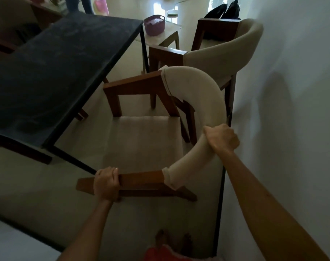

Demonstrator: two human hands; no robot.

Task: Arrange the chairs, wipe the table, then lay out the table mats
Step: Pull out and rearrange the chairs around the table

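Note:
A wooden chair [141, 132] with a cream seat and a curved cream backrest stands just right of the dark table [53, 72]. My left hand [106, 183] grips the near wooden armrest. My right hand [221, 138] grips the padded backrest at its right side. A second chair of the same kind [217, 53] stands farther back, near the table's far right corner. At the top left, part of a third chair [13, 21] shows on the table's other side.
A white wall [292, 110] runs close along the right. A small side table [164, 34] carries a purple basket [154, 25] beyond the dark table. A person's legs [79, 4] stand at the top left. My feet [171, 240] are at the bottom.

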